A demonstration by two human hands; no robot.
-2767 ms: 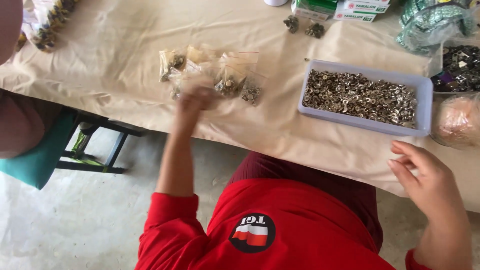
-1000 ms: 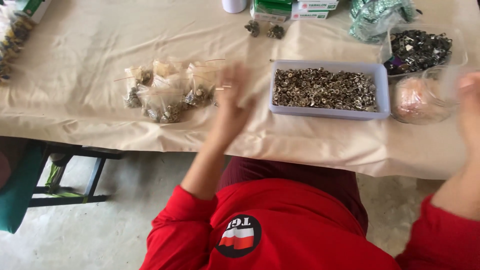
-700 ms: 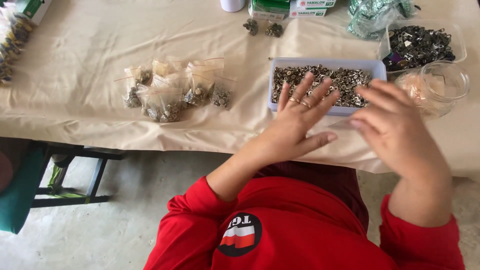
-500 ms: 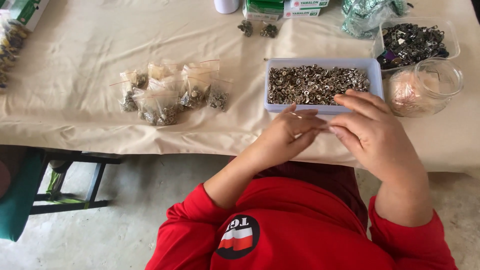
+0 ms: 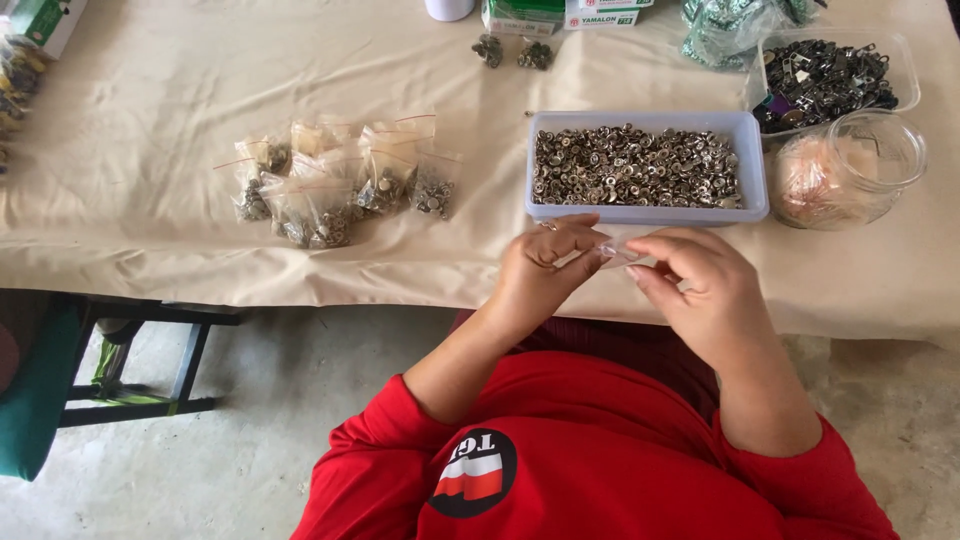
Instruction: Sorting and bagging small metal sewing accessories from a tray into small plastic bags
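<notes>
Holding item, centre front: small clear plastic bag, thin, glossy and nearly transparent, pinched between both hands just in front of the table edge; left hand curled, fingertips closed on the bag's near end; right hand bent at the knuckles, thumb and forefinger closed on the opposite end; contents of the bag too small to tell.

Directly behind the hands: rectangular tray, pale lavender plastic, rounded corners, filled with small round metal snap parts, dull silver and brass, heaped loosely.

Left of tray, well apart: cluster of filled bags, clear crinkled plastic with red-lined tops, each holding dark metal pieces, overlapping one another.

Right of tray, just beside it: glass jar, round and lying tilted, pinkish crumpled material inside; behind it, clear plastic tub of dark metal clips.

Far edge: two small metal clumps; green and white cartons; crumpled greenish bag.

Surface: tablecloth, beige, matte, softly creased, draped over the front edge; person's sleeves red; floor grey concrete.
</notes>
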